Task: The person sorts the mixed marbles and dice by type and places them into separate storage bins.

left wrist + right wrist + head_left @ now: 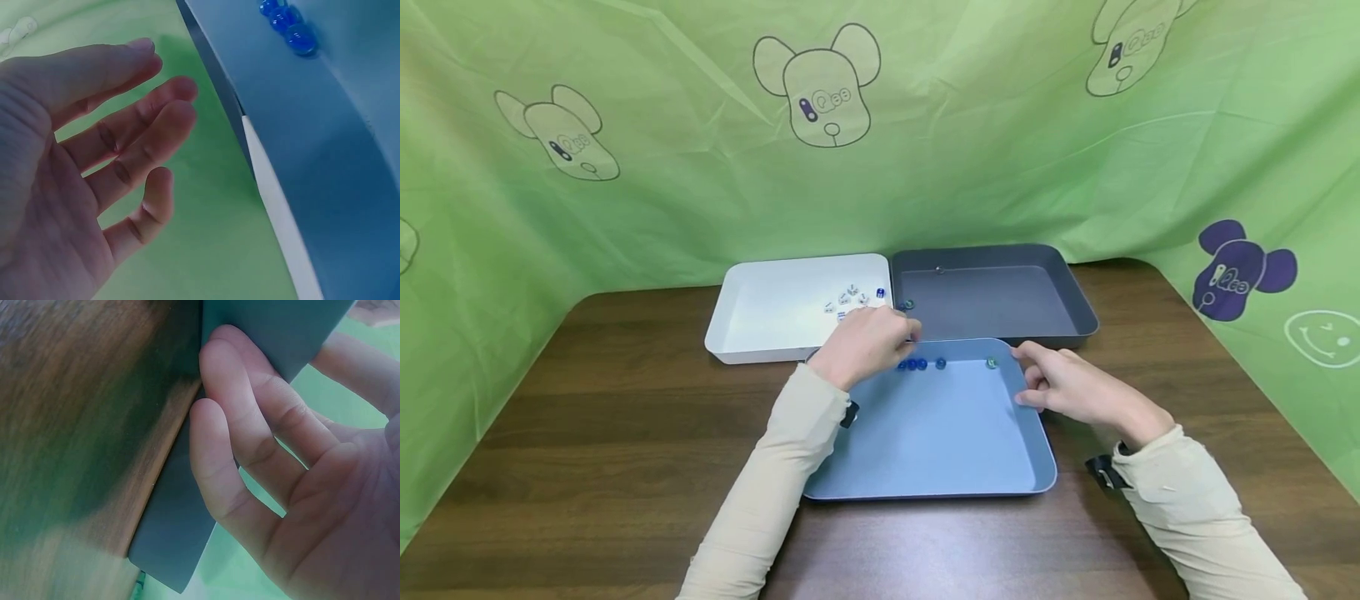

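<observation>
A light blue tray [936, 442] lies near the middle of the table. Along its far wall sit several blue marbles [922, 364] and one green marble [992, 362]. My left hand [867, 340] hovers over its far left part, by the white tray. In the left wrist view its fingers [134, 153] bend loosely, thumb close to the index finger, and nothing shows between them. At the blue tray's far right corner my right hand [1075, 385] pinches the rim. The right wrist view has its fingers [215, 444] against the outer wall, thumb partly hidden.
A white tray [767, 308] behind on the left holds several small white cubes [844, 298] with markings and a blue cube [881, 293]. Beside it, a dark grey tray [1000, 292] holds a green marble [909, 305] and a small shiny piece [939, 269]. A green curtain [970, 167] hangs behind.
</observation>
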A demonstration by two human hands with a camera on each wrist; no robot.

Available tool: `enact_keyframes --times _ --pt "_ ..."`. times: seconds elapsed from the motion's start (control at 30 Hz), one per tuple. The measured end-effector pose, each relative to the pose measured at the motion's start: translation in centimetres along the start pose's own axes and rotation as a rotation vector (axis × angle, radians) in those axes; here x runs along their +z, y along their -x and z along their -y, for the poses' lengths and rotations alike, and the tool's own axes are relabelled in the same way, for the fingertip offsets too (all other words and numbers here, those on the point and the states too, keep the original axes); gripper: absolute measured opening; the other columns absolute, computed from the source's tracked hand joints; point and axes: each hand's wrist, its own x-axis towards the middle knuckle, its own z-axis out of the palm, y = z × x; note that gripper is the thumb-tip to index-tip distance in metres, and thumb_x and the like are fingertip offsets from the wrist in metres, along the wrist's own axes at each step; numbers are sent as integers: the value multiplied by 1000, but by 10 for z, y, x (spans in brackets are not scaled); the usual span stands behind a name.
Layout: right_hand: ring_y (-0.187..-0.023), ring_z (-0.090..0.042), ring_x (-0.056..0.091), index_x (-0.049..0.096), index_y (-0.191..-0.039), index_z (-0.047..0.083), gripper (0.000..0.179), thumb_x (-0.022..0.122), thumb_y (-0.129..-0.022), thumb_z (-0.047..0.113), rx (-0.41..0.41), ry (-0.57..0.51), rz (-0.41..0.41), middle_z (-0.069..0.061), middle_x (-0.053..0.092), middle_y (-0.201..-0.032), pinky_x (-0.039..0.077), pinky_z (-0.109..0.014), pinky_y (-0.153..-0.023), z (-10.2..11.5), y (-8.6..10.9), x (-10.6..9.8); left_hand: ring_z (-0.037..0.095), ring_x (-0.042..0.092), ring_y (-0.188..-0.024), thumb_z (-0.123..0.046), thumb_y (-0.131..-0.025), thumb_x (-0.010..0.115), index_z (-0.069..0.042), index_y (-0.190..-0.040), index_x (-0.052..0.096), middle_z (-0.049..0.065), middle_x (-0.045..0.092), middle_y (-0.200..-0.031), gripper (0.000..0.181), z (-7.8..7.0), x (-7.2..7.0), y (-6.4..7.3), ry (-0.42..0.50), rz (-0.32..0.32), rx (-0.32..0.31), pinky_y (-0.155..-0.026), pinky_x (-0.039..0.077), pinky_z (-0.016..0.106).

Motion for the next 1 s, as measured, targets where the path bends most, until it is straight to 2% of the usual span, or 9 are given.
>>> enact_keyframes --times 0.4,0.63,0.83,1.0 --pt "-77 -10 64 47 -130 -16 54 75 -89 5 -4 -4 -12 2 70 -84 52 -30 -71 -1 -1 1 12 66 -77 -10 -97 68 -13 -105 79 -2 75 -97 14 4 8 3 50 37 -24 -64 52 29" --pt "-77 -10 63 47 -130 -16 54 75 -89 5 -12 0 -10 2 71 -85 51 -30 -71 -2 -2 1 10 58 -69 -12 -97 70 -12 -102 80 -2 75 -93 11 5 12 6 91 102 -52 -64 50 28" --pt "-76 -10 63 45 -132 -17 55 74 -90 4 7 -20 4 3 70 -84 51 -30 -72 -1 -2 2 12 69 -83 -10 -97 71 -10 -109 80 2 76 -106 16 5 16 7 114 127 -61 -71 56 29" --pt "-77 -10 64 43 -134 -18 56 73 -91 3 10 -33 14 1 71 -86 51 -30 -72 -2 -2 2 15 71 -89 -10 -96 71 -11 -111 80 2 76 -109 17 6 18 7 91 151 -70 -75 57 30"
